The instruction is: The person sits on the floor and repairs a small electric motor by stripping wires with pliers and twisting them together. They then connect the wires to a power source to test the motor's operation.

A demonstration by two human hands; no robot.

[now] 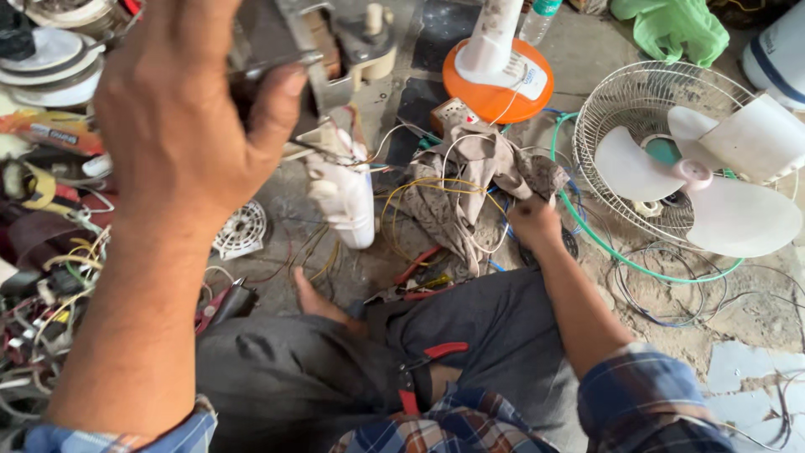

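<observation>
The left hand (180, 109) is raised close to the camera, its grip clenched around a metal motor part (314, 50) with the thumb pressed across its underside; thin wires run down from the part to a white capacitor (348, 197) that hangs just below it. The right hand (532, 220) reaches down to the floor (755, 323), its grip closed on the edge of a dirty grey rag (470, 180) that lies crumpled among yellow and white wires (411, 201). Just behind the rag stands an orange fan base (499, 84) with a white stem, and beside it, to the right, lies a wire fan guard (650, 109) with white blades (721, 180) and a green rim hoop. A green cloth (671, 29) sits at the top edge, well apart from both hands. Near the person's bare foot (314, 300) lie red-handled pliers (419, 268), and a second red-handled tool (432, 356) rests on the lap of the grey trousers. A small round white grille (241, 228) lies on the floor below the left wrist. To the far left is a heap of tangled wires and parts (46, 277), with white discs (46, 59) stacked above it.
</observation>
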